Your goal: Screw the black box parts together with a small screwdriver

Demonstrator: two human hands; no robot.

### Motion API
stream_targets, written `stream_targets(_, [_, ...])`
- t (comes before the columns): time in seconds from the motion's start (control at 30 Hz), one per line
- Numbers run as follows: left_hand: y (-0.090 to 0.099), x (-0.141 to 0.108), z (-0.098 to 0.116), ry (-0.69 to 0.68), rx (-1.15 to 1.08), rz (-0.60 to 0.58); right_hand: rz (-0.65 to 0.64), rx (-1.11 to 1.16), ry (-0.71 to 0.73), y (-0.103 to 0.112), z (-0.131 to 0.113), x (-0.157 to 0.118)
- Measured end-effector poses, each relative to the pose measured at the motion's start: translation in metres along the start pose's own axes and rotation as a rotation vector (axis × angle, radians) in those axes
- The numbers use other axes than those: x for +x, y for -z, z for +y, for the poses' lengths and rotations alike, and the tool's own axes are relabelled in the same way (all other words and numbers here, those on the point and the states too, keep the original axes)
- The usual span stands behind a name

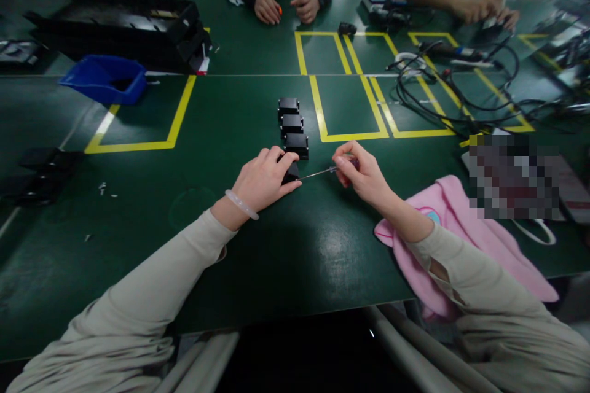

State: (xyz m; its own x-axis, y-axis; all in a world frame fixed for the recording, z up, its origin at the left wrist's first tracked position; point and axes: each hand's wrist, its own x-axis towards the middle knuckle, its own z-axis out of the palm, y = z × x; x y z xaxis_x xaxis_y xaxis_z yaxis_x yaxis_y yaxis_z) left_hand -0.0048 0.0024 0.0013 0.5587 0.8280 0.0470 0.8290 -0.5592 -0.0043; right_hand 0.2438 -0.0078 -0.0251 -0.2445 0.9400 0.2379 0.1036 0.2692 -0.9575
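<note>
My left hand grips a small black box against the green table, thumb on its near side and fingers over its far side. In my right hand is a thin screwdriver, held between thumb and fingertips. Its shaft points left and its tip meets the right end of the gripped box, close to my left thumb. Beyond that box stand three similar black boxes in a row leading away from me, with small bright screws at their sides. My fingers hide part of the gripped box.
A blue bin and large black trays stand at the left. Loose screws and more black parts lie left. A pink cloth is under my right forearm. Cables tangle at right. Co-workers' hands rest across the table.
</note>
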Motion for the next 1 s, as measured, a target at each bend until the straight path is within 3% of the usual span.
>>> stream_targets(1.0, [-0.0006, 0.0000, -0.0006, -0.004, -0.003, 0.006, 0.016, -0.023, 0.003, 0.0010, 0.0001, -0.0001])
